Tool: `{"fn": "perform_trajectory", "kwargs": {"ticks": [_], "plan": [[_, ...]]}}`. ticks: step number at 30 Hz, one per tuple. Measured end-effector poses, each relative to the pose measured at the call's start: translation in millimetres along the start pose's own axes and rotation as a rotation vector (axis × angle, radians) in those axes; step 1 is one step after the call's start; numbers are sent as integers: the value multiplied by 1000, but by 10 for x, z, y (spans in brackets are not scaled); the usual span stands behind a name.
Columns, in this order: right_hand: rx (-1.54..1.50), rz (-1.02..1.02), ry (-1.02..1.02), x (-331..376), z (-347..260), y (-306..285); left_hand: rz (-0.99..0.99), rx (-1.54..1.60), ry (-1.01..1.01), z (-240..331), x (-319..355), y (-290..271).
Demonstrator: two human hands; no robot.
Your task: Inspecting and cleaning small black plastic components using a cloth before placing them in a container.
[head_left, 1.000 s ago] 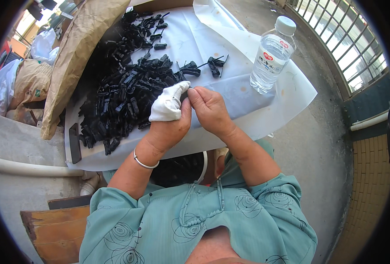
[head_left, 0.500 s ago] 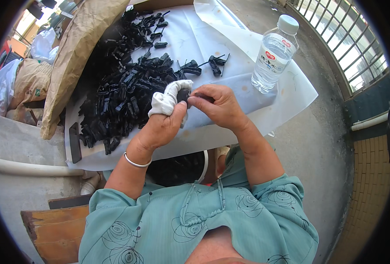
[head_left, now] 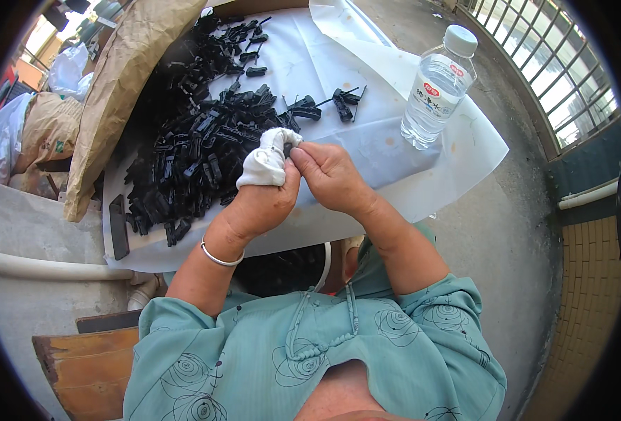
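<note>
My left hand [head_left: 265,200] is closed, with a white cloth [head_left: 265,165] wrapped over its fingers. A small dark piece [head_left: 288,149] shows between the cloth and my right hand [head_left: 330,175]; most of it is hidden. The right fingers are closed on that piece, thumb pressed against it, right beside the left thumb. Both hands are above the near edge of the white-covered table. Just beyond and to the left spreads a heap of small black plastic parts [head_left: 208,140]. A few loose black parts [head_left: 344,104] lie apart, farther off to the right.
A clear water bottle [head_left: 433,95] with a white cap stands on the sheet [head_left: 387,182] at right. Brown paper [head_left: 124,91] rises along the left side. A dark flat phone-like object [head_left: 119,226] lies at the near left corner. Below the table sits a white-rimmed container [head_left: 326,266] holding dark contents.
My right hand has turned and moved slightly left, closing up against the left hand. The cloth has shifted, and less of the dark piece shows.
</note>
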State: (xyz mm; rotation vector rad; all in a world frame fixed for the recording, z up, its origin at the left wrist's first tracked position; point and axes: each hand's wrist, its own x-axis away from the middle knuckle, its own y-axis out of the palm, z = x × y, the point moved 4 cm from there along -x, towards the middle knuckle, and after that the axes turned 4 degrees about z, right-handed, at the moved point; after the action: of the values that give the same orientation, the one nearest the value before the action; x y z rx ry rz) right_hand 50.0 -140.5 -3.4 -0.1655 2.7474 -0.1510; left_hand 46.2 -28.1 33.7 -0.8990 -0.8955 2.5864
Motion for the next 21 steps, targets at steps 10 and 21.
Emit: {"fn": "perform_trajectory", "kwargs": {"ticks": [10,21], "plan": [[-357,-177,210,-102,-93,102,57,383,-323,-132,89,-148],[70,83,-137,-120,-74,216,92,160,-127,-158,107,-169]]}}
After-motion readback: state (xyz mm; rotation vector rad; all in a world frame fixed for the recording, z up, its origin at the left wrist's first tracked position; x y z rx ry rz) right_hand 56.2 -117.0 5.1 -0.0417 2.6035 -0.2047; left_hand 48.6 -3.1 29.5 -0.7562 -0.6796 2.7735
